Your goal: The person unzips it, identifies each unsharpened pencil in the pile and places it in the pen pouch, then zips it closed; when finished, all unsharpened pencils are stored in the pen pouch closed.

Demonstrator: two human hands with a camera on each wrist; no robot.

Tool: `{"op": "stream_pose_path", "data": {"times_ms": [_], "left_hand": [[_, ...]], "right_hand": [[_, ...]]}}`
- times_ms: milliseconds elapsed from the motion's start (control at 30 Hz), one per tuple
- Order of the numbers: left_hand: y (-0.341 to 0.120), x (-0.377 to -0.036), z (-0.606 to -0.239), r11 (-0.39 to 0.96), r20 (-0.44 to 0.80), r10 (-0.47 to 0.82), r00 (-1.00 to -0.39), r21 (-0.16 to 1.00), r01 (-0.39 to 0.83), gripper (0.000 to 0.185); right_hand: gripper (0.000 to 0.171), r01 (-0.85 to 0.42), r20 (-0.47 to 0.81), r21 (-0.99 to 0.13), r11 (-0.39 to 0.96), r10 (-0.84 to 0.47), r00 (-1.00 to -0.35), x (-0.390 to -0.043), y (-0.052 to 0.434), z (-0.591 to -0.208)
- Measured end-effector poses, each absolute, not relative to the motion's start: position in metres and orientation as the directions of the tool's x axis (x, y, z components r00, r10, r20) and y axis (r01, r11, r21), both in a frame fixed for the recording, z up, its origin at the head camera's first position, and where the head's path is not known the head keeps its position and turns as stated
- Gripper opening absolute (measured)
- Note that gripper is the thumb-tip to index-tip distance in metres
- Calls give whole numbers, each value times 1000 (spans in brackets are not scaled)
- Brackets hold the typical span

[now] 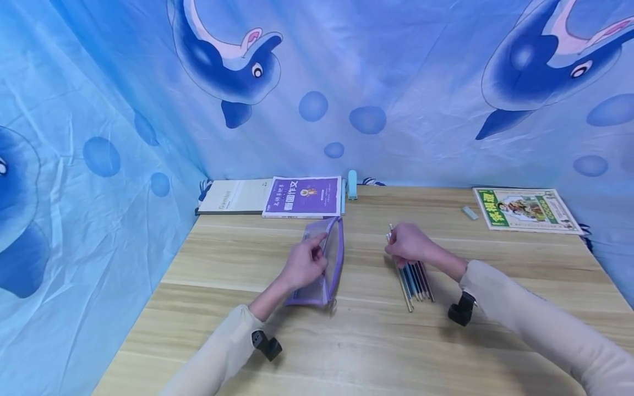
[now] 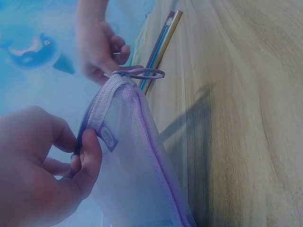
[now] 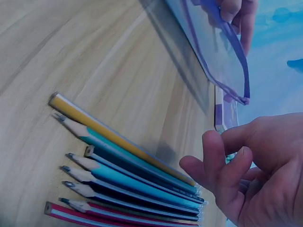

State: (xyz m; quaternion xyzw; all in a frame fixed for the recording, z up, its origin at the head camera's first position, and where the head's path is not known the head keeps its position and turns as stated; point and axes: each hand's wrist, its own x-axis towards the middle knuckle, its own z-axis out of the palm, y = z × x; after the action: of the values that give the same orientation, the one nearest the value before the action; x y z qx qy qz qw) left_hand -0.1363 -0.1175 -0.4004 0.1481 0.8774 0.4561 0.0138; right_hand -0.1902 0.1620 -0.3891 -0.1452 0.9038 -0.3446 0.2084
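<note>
My left hand pinches the opening edge of a see-through mesh zip pouch with purple trim. The pouch stands partly upright on the table, its ring pull sticking out at one end of the zip. Farther right, several pencils lie side by side in a row, among them yellow, teal, dark blue and red ones. Some show sharpened tips, others flat ends. My right hand hovers over the pencils' far ends with fingers loosely bent and nothing between them in the right wrist view.
Behind the pouch lie a purple book and a pale notebook. A light blue object stands beside them. At the back right are a small grey eraser and a green-and-white booklet. A blue dolphin curtain borders the table.
</note>
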Motion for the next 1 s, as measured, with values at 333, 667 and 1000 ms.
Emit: {"op": "stream_pose_path", "data": {"times_ms": [333, 667, 1000], "left_hand": [[-116, -135, -401, 552, 96, 261, -960, 801, 231, 65], [-117, -135, -401, 561, 109, 270, -957, 790, 248, 63], [-119, -134, -402, 563, 124, 271, -954, 784, 262, 63]], "right_hand": [[24, -130, -290, -591, 796, -360, -887, -189, 159, -402], [28, -256, -267, -424, 869, -390, -881, -188, 144, -409], [23, -259, -234, -503, 825, -418, -878, -189, 139, -410]]}}
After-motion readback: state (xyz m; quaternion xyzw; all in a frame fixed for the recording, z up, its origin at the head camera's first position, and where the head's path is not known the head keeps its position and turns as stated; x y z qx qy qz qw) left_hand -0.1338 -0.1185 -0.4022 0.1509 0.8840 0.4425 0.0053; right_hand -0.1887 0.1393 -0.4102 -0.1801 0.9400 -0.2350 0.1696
